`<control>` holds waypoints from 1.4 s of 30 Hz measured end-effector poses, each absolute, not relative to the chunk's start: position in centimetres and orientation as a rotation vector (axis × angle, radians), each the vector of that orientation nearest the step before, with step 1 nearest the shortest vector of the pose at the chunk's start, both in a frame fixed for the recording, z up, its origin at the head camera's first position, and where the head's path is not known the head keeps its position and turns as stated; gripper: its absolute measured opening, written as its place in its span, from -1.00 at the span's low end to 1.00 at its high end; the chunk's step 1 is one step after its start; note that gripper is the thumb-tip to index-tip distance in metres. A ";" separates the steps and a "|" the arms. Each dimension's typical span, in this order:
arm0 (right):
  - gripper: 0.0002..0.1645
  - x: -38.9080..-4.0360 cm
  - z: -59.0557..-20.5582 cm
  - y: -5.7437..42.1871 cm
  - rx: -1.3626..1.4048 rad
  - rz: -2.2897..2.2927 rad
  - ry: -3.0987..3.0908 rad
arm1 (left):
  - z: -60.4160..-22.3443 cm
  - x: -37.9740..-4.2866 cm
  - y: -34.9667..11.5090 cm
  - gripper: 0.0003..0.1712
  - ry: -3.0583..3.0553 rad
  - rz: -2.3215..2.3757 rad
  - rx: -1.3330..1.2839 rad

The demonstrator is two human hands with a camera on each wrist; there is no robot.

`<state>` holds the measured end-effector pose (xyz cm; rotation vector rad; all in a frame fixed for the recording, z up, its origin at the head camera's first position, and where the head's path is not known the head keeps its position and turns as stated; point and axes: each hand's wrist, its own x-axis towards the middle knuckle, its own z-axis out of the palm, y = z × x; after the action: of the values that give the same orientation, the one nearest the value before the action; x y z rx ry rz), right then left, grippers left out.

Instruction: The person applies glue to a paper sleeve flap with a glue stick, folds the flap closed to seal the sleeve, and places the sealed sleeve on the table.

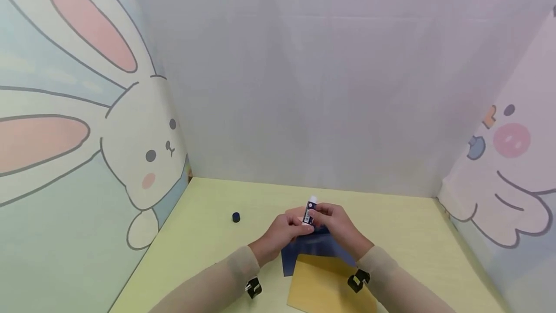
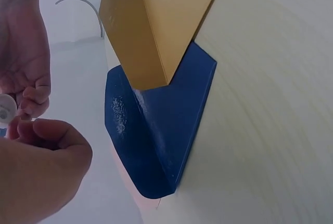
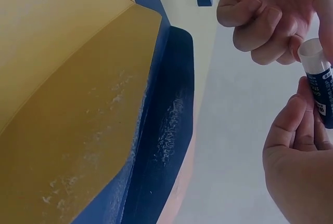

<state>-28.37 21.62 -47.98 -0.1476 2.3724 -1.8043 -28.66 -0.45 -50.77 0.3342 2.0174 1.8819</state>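
Note:
Both hands hold a glue stick [image 1: 309,210] with a dark blue label and white ends, tilted above the table. My right hand [image 1: 338,223] grips its labelled tube from the right. From the left, my left hand [image 1: 280,235] pinches its lower white end between thumb and fingers. In the right wrist view the glue stick [image 3: 318,76] is partly cut off by the frame edge. Below the hands lie a dark blue envelope [image 2: 177,109] and a gold-yellow envelope [image 1: 326,284] overlapping it, flaps raised. Whitish glue smears mark both flaps.
A small dark blue cap [image 1: 236,217] stands on the pale yellow table [image 1: 208,264] to the left. A pink paper piece [image 1: 295,210] shows beneath the blue envelope. Cartoon-printed side walls and a plain back curtain [image 1: 304,86] enclose the table.

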 end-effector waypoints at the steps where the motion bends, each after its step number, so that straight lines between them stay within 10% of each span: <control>1: -0.57 -28.3 -47.9 21.6 -0.145 -1.809 2.373 | -50.8 -28.7 -0.5 -0.56 2.012 1.881 0.341; 17: -0.56 -28.3 -48.0 21.4 -0.109 -1.882 2.329 | -51.0 -29.2 -1.8 -0.37 1.499 1.823 0.448; 42: -0.58 -28.3 -47.8 21.3 -0.134 -1.903 2.312 | -51.2 -28.5 -1.1 -0.69 1.758 1.920 0.421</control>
<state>-28.31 21.34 -47.82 -0.1342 2.3123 -1.9033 -28.52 -1.09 -51.20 0.4211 1.7579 1.9195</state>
